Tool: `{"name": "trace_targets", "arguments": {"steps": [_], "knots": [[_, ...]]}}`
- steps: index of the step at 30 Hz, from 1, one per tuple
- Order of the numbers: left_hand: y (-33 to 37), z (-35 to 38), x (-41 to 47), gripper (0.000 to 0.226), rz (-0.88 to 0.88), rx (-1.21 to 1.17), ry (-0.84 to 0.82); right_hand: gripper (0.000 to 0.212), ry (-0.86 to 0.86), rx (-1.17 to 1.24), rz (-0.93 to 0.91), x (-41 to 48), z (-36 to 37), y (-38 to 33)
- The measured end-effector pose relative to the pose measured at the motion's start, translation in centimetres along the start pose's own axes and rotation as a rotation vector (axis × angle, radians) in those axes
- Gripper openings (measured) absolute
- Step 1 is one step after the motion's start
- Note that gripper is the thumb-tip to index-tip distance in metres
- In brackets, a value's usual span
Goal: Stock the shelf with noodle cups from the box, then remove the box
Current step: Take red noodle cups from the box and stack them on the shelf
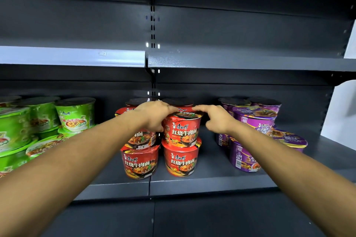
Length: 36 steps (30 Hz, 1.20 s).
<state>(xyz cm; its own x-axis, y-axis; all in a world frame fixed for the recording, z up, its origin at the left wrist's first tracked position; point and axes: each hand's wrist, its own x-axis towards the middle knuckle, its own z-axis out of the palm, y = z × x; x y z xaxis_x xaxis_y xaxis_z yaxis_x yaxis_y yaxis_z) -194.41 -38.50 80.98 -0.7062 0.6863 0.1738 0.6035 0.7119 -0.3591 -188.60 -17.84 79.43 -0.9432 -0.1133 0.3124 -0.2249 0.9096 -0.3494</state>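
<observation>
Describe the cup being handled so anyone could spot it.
On the lower shelf, the red cups stand between green cups and purple cups. In the front right red stack it is the upper red cup, the only one gripped by the left hand and touched by the right hand.

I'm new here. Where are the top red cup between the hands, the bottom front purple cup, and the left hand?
top red cup [182,131], head view, middle of its front label.
bottom front purple cup [243,159], head view, its side wall.
left hand [154,115], head view, back of the hand.
</observation>
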Motion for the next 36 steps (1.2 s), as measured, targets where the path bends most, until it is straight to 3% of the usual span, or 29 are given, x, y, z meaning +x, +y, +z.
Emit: {"name": "trace_targets", "arguments": {"steps": [12,17,21,25,29,32,36], "knots": [[1.1,0.1,-4.3,0.071,-0.062,-0.007,0.101,0.063,0.05,0.057,-0.046,-2.9,0.5,-1.1],[2.8,1.4,-7.1,0.064,-0.044,0.008,0.197,0.063,0.147,0.035,-0.091,-3.6,2.4,-0.9],[2.9,2.6,-10.1,0.057,-0.15,0.007,0.24,0.061,0.239,0.022,-0.105,-4.7,4.4,-1.1],[1.2,3.3,-13.7,0.06,-0.266,0.033,0.159,0.059,0.308,0.002,-0.119,-6.2,6.3,-2.4],[-0.4,3.7,-16.5,0.047,-0.308,0.058,0.074,0.054,0.294,-0.006,-0.139,-6.3,7.2,-5.1],[-1.3,4.3,-18.5,0.033,-0.322,0.091,-0.042,0.049,0.169,0.034,-0.132,-6.7,8.5,-7.7],[-2.8,6.0,-21.9,0.03,-0.281,0.048,-0.268,0.041,-0.124,0.111,-0.022,-7.6,11.9,-11.4]]}}
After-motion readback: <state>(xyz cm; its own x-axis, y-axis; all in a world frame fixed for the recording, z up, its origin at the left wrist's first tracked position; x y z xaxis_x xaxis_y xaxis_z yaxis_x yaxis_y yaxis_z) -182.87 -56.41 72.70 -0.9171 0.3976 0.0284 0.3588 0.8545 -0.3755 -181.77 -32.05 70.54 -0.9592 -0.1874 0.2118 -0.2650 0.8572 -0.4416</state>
